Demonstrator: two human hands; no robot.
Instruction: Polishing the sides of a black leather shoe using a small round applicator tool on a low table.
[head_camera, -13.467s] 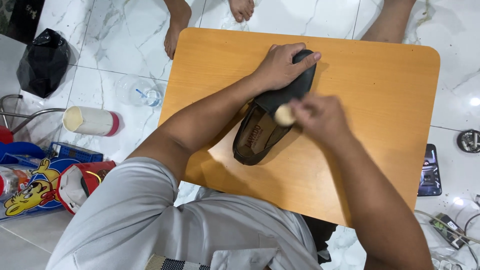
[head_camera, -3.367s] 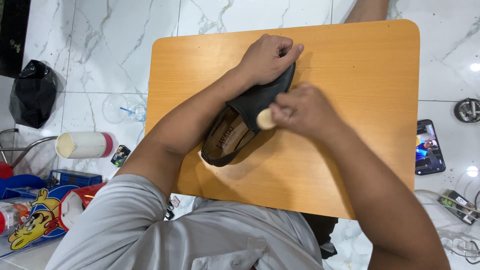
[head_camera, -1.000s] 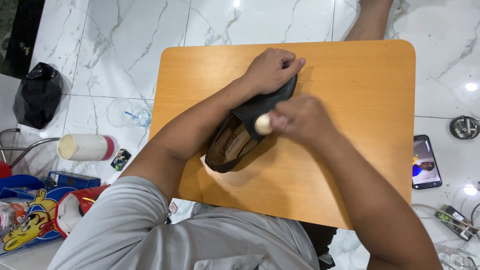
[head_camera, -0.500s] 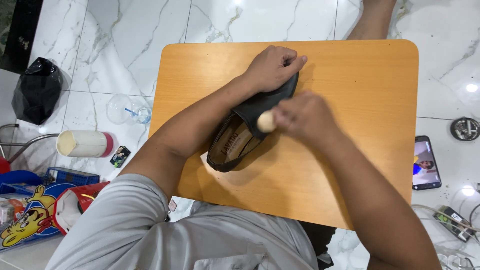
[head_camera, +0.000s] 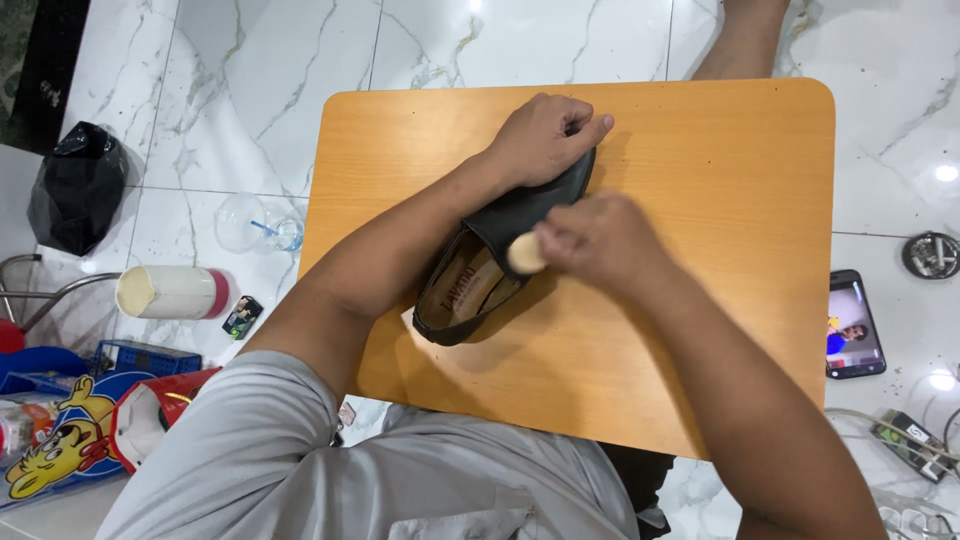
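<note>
A black shoe (head_camera: 500, 260) is lying on its side on a small wooden table (head_camera: 700, 330), its tan lining facing the person. The left hand (head_camera: 545, 140) is pressing down over the toe end, fingers curled around it. The right hand (head_camera: 600, 240) is closing around a small round pale applicator (head_camera: 525, 254), holding it against the shoe's upper. A phone (head_camera: 855, 325) is lying on the marble floor (head_camera: 250, 90) just beside the table, and a black bag (head_camera: 80, 185) is sitting well apart to the left.
</note>
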